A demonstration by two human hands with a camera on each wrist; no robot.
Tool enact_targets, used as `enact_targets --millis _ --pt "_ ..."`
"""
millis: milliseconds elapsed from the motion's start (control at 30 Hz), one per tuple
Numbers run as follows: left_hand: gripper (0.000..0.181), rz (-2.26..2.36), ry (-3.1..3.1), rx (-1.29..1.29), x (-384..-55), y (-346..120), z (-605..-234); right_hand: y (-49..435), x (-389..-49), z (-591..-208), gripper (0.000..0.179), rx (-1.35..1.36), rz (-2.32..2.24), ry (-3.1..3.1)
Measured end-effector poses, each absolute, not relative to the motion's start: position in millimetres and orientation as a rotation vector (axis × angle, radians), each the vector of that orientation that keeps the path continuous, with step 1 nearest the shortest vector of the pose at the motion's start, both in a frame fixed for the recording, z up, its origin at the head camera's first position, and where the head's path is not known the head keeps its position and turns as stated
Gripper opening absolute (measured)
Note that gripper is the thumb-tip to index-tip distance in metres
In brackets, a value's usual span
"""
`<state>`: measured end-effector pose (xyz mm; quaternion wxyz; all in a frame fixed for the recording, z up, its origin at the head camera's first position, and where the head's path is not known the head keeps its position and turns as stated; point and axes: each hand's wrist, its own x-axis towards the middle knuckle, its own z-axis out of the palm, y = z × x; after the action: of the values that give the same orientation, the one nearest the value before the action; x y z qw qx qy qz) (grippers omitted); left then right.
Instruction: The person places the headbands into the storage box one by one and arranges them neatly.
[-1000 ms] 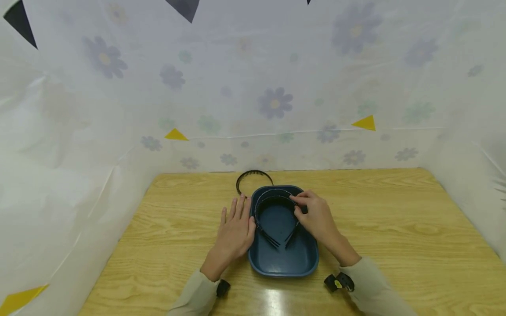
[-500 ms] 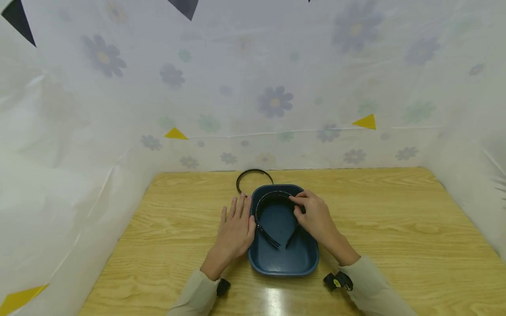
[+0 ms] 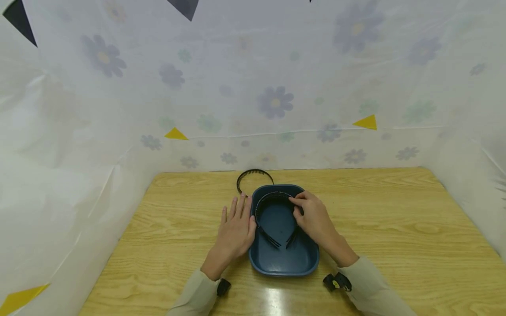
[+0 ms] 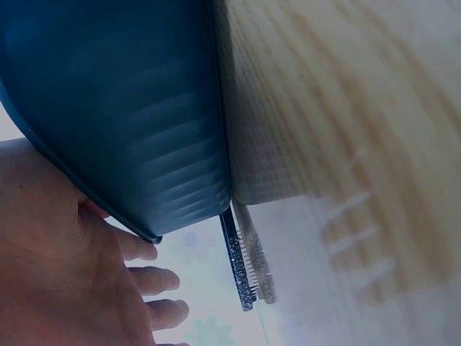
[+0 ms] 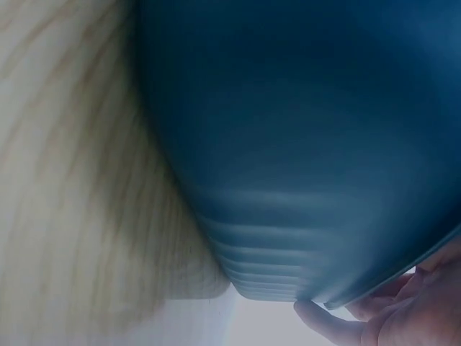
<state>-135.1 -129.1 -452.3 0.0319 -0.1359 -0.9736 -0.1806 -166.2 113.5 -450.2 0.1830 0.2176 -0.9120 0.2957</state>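
Note:
Several thin black headbands (image 3: 269,195) lie nested inside a dark blue tray (image 3: 284,267) in the head view, their tips pointing toward me. At the right side of this stack my right hand (image 3: 315,218) pinches a headband between thumb and fingers. My left hand (image 3: 233,231) lies with straight fingers along the tray's left rim. In the left wrist view the left hand (image 4: 75,252) is against the tray's outer wall (image 4: 144,130). The right wrist view shows the right hand (image 5: 410,313) at the rim; the pinched headband is hidden there behind the tray wall (image 5: 288,158).
Another black headband (image 3: 253,171) with comb teeth stands on the wooden table (image 3: 189,219) just behind the tray's back left corner. A white flowered sheet (image 3: 245,87) hangs beyond the table's far edge.
The uppermost headband, at first slightly apart from those beneath, now sits closer on the stack. Both hands have stayed almost in place.

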Motion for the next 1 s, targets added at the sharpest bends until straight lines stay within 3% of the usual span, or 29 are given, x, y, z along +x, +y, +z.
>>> enact_targets --millis 1000 --pt "0.06 -0.544 -3.021 -0.41 -135.4 -129.8 -451.7 110.8 -170.3 -450.7 0.028 0.639 0.723 -2.628"
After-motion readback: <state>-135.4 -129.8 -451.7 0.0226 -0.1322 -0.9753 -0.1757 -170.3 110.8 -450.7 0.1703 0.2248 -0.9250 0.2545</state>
